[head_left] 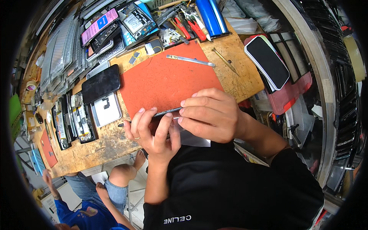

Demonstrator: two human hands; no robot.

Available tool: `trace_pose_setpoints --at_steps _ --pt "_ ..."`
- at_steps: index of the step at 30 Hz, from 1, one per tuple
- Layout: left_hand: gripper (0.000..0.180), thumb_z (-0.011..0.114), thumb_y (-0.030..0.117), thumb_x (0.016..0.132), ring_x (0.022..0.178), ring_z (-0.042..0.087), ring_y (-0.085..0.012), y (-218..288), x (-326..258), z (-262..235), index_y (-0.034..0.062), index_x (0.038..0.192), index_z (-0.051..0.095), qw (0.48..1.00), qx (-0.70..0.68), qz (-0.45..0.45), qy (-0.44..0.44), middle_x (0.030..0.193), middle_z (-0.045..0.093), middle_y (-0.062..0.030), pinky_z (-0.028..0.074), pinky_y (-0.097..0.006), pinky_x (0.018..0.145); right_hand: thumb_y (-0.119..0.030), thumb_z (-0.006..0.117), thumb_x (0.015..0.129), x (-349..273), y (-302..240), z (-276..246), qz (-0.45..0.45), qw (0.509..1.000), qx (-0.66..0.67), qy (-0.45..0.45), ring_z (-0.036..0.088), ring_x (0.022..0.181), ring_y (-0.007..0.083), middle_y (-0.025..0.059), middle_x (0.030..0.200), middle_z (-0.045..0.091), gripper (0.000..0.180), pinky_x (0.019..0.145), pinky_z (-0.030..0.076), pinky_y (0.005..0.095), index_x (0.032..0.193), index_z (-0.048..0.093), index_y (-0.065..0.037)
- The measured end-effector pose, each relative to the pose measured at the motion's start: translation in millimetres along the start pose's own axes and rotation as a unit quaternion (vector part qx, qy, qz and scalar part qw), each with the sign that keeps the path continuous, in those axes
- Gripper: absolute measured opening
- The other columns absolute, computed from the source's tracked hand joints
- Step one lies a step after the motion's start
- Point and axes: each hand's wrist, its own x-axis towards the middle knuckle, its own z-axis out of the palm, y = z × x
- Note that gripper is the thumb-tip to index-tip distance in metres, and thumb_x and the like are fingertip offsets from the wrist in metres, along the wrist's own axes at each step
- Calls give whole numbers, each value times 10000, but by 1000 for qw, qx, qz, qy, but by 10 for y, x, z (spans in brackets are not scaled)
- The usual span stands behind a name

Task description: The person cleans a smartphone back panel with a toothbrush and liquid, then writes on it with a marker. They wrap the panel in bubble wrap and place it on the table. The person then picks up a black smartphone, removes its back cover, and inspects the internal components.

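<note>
A thin dark smartphone [168, 112] is held edge-on over the near edge of the orange-red mat [168, 78]. My left hand [153, 132] has its fingers closed round its left part. The dark tip of a slim tool [121, 125] pokes out beside the left fingers; the rest is hidden. On the phone's right end press the bent fingers of my right hand [211, 115]. Beneath that hand shows a clear plastic film [195, 138], and I cannot tell whether it is attached to the phone. A metal blade tool [190, 60] lies across the mat's far part.
Left of the mat lie a black phone [101, 84] and opened phone bodies [80, 120]. Behind stand stacked bubble-wrap sleeves [63, 50] and red-handled pliers [196, 28]. A brass-coloured screwdriver [225, 61] and a white-edged phone [267, 63] lie right. Another person [90, 211] sits lower left.
</note>
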Motion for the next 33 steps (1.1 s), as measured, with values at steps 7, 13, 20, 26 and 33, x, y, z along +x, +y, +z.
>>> trace_pose_setpoints --at_steps 7,13,20,26,33 --pt "384 738 79 833 1308 559 -358 17 -6 -34 204 1193 698 1000 -14 9 -15 1285 646 -108 170 -570 1248 -108 739 798 -47 -14 13 17 1000 3 -9 737 894 254 87 942 707 166 776 621 376 935 704 -20" --pt "351 742 185 811 1261 579 -306 5 -6 -31 300 1142 730 1000 7 3 -9 1244 664 -56 176 -524 1260 -101 735 849 -35 -35 -22 29 999 37 -15 763 904 275 125 976 739 162 753 600 369 984 741 -13" --pt "391 729 93 823 1277 577 -367 2 -18 -27 208 1195 699 1000 -4 18 -9 1275 644 -112 182 -563 1248 -102 741 778 -18 -33 -11 34 999 21 -15 729 878 249 87 933 691 170 769 618 376 920 707 -16" --pt "380 733 91 840 1281 574 -364 8 -2 -40 209 1200 696 1000 -8 17 -14 1278 643 -110 170 -566 1252 -95 744 774 0 -32 -9 34 999 18 -18 724 874 248 88 933 688 167 765 615 377 913 697 -16" --pt "359 752 155 831 1273 572 -316 6 -19 -11 279 1166 722 1000 -8 5 3 1257 659 -66 168 -524 1258 -83 741 773 1 -45 -13 23 999 0 -31 716 885 247 90 934 687 173 739 590 373 921 689 -11"
